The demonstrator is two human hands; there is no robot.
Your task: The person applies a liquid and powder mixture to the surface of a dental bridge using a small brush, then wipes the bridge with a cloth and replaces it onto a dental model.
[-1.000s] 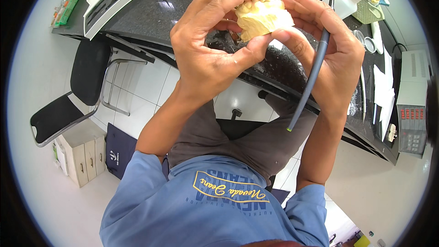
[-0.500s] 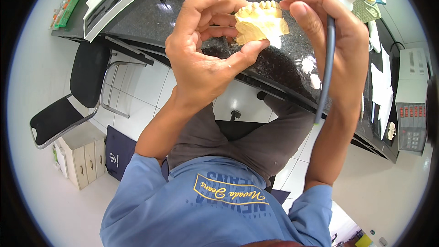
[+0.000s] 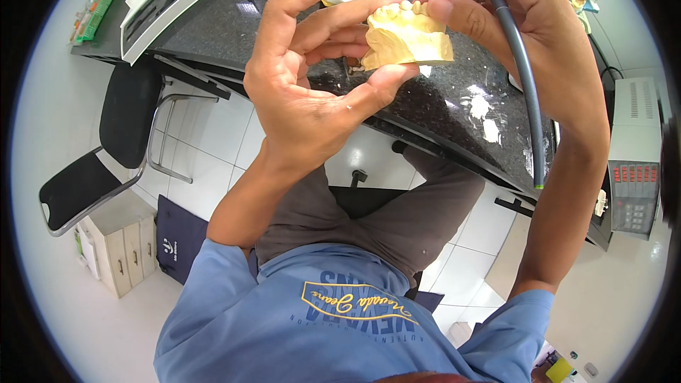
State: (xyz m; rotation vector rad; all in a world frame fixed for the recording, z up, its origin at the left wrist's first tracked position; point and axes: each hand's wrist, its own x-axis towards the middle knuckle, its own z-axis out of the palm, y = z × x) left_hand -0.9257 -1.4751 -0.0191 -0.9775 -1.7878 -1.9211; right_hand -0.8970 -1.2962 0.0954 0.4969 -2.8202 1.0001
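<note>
My left hand (image 3: 301, 96) holds a yellow dental cast (image 3: 408, 39) up over the counter's front edge. The thumb supports its base and the fingers curve behind it, with the row of teeth facing up. In my right hand (image 3: 564, 57) is a dark grey pen-shaped stick (image 3: 530, 92) with a green end, slanting down past the wrist. The right thumb and index finger are at the teeth on the cast's right side. The stick's working end is hidden by the fingers.
White powdery patches (image 3: 480, 106) lie on the black speckled counter (image 3: 433, 110). A white-framed case (image 3: 181, 3) and a green rack (image 3: 105, 3) stand at the left. A control box (image 3: 635, 191) is at the right, a black chair (image 3: 131, 113) at the left.
My right hand has moved in to the cast, bringing its fingertips to the teeth. The stick's green end has swung outward to the right. The left hand keeps its hold.
</note>
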